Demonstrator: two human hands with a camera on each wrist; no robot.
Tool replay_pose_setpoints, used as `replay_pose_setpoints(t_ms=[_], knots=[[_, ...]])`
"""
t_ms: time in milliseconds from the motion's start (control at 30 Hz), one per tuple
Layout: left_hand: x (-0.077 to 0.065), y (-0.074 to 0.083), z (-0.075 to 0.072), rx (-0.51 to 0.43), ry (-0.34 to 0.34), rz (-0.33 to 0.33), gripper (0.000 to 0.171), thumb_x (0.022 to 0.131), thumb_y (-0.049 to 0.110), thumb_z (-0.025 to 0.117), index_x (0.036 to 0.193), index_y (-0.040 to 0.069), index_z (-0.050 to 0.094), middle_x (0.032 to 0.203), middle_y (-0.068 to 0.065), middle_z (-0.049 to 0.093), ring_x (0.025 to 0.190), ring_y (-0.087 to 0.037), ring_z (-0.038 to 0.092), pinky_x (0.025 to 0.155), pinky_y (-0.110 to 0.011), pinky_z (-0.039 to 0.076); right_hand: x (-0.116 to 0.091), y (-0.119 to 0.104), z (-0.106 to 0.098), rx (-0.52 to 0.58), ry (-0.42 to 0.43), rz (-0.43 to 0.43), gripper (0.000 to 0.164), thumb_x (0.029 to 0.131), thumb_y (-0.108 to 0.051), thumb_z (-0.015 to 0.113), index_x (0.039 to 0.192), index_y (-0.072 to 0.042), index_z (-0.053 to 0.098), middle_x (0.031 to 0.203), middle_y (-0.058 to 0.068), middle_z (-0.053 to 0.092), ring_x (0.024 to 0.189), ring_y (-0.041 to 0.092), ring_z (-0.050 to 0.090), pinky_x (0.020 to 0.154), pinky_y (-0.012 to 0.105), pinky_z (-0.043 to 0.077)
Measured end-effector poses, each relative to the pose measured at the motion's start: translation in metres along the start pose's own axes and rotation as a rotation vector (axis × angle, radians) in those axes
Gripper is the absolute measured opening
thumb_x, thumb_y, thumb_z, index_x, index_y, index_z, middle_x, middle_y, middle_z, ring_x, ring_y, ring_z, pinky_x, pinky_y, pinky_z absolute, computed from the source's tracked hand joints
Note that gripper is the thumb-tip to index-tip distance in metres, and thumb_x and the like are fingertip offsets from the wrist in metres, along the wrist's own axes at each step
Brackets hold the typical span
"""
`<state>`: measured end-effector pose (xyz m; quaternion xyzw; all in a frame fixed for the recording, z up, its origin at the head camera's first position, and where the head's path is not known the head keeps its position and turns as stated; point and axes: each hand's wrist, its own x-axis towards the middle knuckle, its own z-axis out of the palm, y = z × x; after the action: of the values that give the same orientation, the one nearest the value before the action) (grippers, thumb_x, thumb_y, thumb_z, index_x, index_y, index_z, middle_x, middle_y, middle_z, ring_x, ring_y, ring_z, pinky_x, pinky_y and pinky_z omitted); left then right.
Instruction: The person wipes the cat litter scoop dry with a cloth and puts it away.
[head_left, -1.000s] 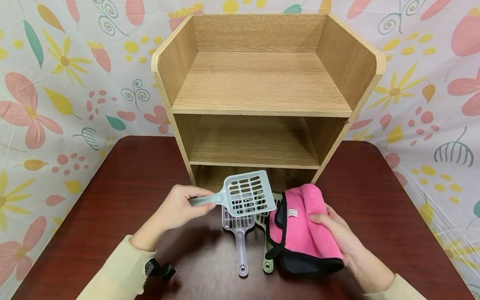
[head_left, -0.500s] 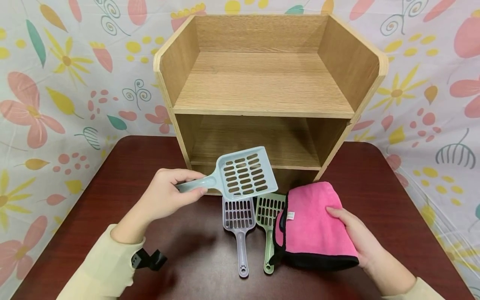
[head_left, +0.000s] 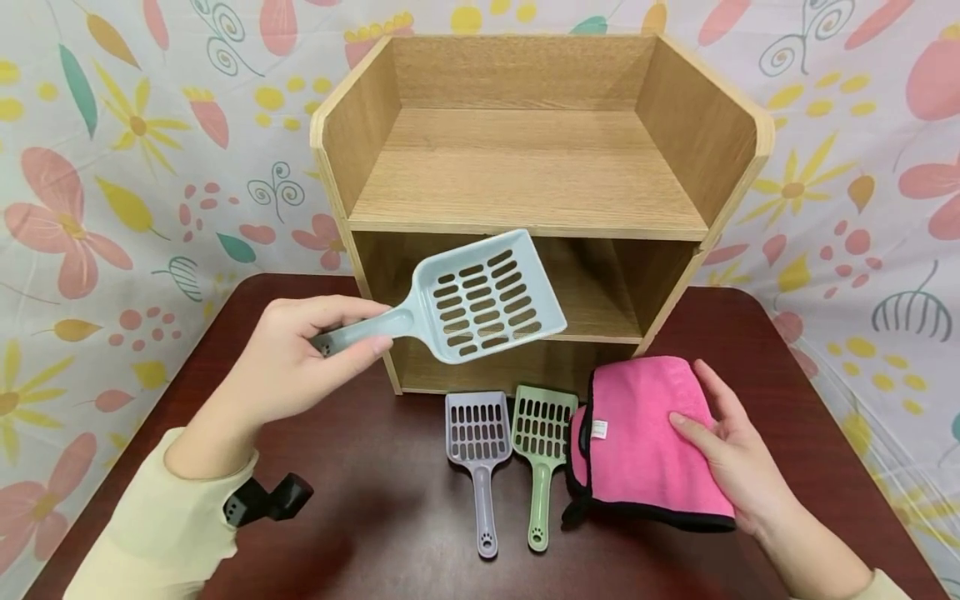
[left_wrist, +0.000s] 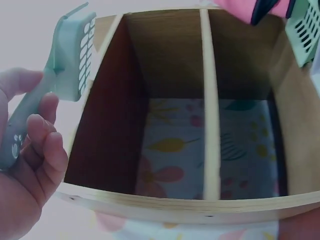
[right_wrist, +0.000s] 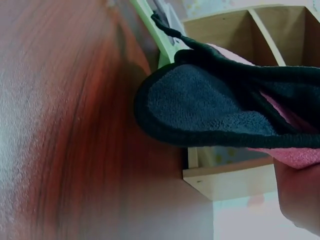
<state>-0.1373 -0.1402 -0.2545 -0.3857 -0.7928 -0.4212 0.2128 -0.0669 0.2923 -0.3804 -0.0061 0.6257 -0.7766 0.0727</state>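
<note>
My left hand [head_left: 303, 354] grips a light blue litter scoop [head_left: 487, 296] by its handle, raised in front of the shelf's middle opening. In the left wrist view the same scoop [left_wrist: 72, 55] shows edge-on, its handle between thumb and fingers. At the right, my right hand [head_left: 742, 458] holds a folded pink cloth [head_left: 648, 442] with black edging, thumb on top. The right wrist view shows the cloth's dark grey underside [right_wrist: 200, 102]. A purple scoop [head_left: 481, 450] and a green scoop [head_left: 542, 450] lie side by side on the table, left of the cloth.
A wooden shelf unit [head_left: 525, 171] stands at the back of the dark red table [head_left: 300, 250], with a top tray and two openings below. A patterned curtain [head_left: 150, 208] hangs behind. A black wrist mount [head_left: 266, 500] sticks out from the left sleeve.
My left hand has lifted the blue scoop up and moved leftward, uncovering the purple scoop. My right hand has shifted the cloth to the right, away from the green scoop.
</note>
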Motion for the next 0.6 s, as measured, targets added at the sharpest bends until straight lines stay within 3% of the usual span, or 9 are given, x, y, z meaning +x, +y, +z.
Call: replay_pose_setpoints(t_ms=[133,233,600], knots=[[0.011,0.008,-0.008,0.031,0.045,0.035,0.023,0.072,-0.001,0.075,0.093,0.008,0.074,0.073,0.004,0.067,0.057,0.001,0.048,0.051,-0.014,0.037,-0.002,-0.002,0.000,-0.062,0.015,-0.072,0.068,0.097,-0.001,0.045,0.150,-0.032,0.016,0.116,-0.011,0.061,0.087,0.011,0.068,0.068,0.032,0.057],[0.019,0.014,-0.013,0.053,0.076,0.026,0.021,0.074,0.000,0.074,0.094,0.007,0.074,0.073,0.003,0.067,0.057,0.000,0.049,0.052,-0.014,0.037,-0.003,-0.002,0.000,-0.111,0.028,-0.105,0.063,0.097,-0.001,0.046,0.150,-0.025,0.022,0.120,-0.012,0.057,0.087,0.008,0.067,0.067,0.028,0.056],[0.052,0.016,-0.014,0.287,0.235,-0.058,0.019,0.080,0.013,0.073,0.096,0.004,0.074,0.076,-0.006,0.072,0.054,0.007,0.043,0.051,-0.011,0.033,-0.005,-0.003,-0.005,-0.161,0.048,-0.085,0.056,0.098,-0.005,0.047,0.148,-0.022,0.031,0.128,-0.016,0.052,0.085,0.005,0.066,0.066,0.026,0.056]])
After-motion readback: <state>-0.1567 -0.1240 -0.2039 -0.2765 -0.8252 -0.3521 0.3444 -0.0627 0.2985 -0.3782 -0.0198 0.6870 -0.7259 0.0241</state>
